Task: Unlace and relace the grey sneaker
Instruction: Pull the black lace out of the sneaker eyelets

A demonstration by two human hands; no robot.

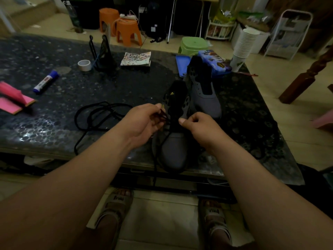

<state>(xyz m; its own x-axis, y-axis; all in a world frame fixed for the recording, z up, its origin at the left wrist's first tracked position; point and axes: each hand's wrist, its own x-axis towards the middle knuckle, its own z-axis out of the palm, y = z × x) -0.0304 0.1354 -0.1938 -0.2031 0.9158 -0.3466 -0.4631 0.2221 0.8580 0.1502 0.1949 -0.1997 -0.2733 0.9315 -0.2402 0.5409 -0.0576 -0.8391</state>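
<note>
Two grey sneakers: near sneaker (173, 143), far sneaker (205, 98). Two black laces: loose lace (93, 114), threaded lace (164, 141). Two hands: left hand (144, 121), right hand (200, 127). Two orange stools: rear stool (108, 17), front stool (128, 31). One green stool (194, 45). One tape roll (84, 65). One glue stick (46, 82). One stack of paper cups (244, 44). One sticker sheet (136, 58). One blue pencil case (214, 63). One black stand (104, 51). Two sandals: left sandal (115, 208), right sandal (216, 219).

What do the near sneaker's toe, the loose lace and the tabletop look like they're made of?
Sneaker toe: matte grey textile, probably knit or mesh; no sheen. Loose lace: black woven cord, lying in limp loops. Tabletop: glossy, dark, speckled, likely polished stone or glass; it reflects light.
</note>
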